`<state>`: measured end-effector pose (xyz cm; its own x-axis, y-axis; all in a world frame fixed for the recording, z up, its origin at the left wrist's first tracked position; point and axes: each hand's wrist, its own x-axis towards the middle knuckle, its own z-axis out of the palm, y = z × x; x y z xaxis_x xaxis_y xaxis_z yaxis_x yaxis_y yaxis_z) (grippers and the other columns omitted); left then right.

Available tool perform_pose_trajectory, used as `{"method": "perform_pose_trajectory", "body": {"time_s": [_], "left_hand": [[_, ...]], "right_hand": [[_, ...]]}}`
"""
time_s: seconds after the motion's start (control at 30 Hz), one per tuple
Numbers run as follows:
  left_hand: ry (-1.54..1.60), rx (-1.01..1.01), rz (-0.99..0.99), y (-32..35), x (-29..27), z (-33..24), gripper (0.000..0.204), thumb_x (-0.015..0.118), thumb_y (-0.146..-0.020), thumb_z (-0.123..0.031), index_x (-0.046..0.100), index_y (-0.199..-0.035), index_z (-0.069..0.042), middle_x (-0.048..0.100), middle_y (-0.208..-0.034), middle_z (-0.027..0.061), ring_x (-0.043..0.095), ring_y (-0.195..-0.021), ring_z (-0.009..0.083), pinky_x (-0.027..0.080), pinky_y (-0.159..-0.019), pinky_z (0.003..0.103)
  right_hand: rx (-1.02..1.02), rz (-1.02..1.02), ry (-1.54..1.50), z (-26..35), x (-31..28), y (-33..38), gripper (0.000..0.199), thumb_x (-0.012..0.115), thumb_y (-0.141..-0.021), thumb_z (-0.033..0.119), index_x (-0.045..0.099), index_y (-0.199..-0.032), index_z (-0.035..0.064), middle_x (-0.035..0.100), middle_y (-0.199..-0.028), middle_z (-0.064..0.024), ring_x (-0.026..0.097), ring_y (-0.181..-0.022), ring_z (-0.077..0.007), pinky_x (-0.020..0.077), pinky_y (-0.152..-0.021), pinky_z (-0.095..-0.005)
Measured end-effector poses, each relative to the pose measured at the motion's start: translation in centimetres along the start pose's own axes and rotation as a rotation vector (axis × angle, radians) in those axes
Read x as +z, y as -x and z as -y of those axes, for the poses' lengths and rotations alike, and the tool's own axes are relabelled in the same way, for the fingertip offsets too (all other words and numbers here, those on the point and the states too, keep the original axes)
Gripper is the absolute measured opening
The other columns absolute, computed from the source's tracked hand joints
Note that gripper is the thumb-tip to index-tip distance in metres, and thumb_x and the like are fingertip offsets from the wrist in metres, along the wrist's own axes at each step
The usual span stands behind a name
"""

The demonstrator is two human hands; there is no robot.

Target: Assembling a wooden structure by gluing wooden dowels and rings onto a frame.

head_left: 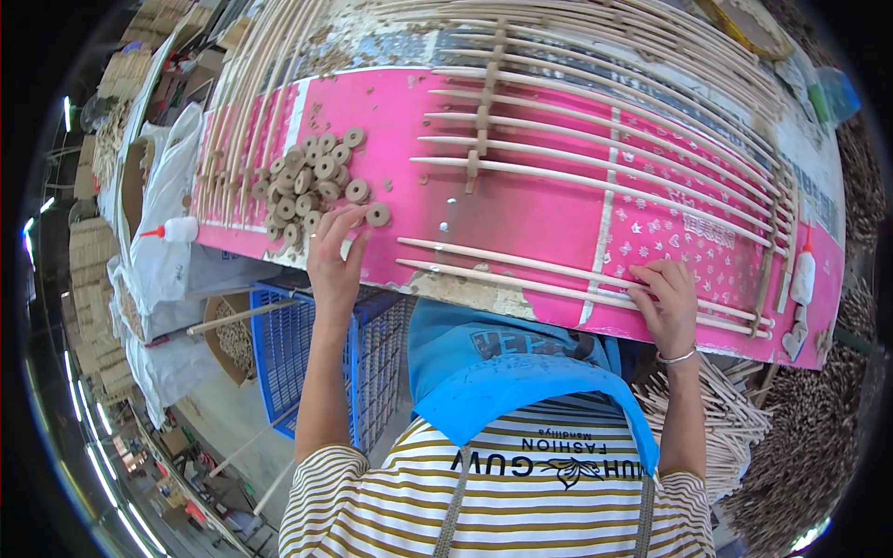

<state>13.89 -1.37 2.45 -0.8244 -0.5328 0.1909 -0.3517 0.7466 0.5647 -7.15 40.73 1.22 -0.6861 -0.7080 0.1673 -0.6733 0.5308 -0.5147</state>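
While the left hand [333, 253] rests at the near edge of the pink-covered desk [521, 214], its fingers half curled beside the heap of small wooden rings [312, 181] and holding nothing I can make out, the right hand [666, 299] presses flat, fingers spread, on two thin rattan rods [558, 276] lying along the near edge.

Pink-covered worktable [521, 121], blue wire crate [288, 363], concrete floor [223, 418].
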Motion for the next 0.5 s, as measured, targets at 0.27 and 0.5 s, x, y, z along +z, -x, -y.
{"method": "perform_pose_trajectory", "body": {"time_s": [0.27, 0.5], "left_hand": [[-0.331, 0.089, -0.003, 0.1, 1.0, 0.5, 0.050, 0.080, -0.084, -0.018, 0.070, -0.133, -0.014, 0.064, -0.131, 0.0053, 0.059, -0.121, 0.0292, 0.043, -0.103, 0.045], [-0.346, 0.074, 0.007, -0.8, 1.3, 0.4, 0.041, 0.080, -0.085, -0.018, 0.074, -0.126, -0.014, 0.064, -0.124, 0.0045, 0.060, -0.116, 0.0264, 0.043, -0.101, 0.041]], "right_hand": [[-0.018, 0.007, -0.049, -0.7, 1.1, 0.1, 0.017, 0.081, -0.080, 0.012, 0.076, -0.096, 0.0071, 0.064, -0.090, -0.0074, 0.060, -0.089, -0.0278, 0.0446, -0.081, -0.0411], [-0.009, -0.014, -0.069, -0.4, 1.1, 0.0, 0.016, 0.080, -0.082, 0.010, 0.075, -0.097, 0.0059, 0.064, -0.090, -0.0080, 0.061, -0.088, -0.0275, 0.0460, -0.078, -0.0400]]}}
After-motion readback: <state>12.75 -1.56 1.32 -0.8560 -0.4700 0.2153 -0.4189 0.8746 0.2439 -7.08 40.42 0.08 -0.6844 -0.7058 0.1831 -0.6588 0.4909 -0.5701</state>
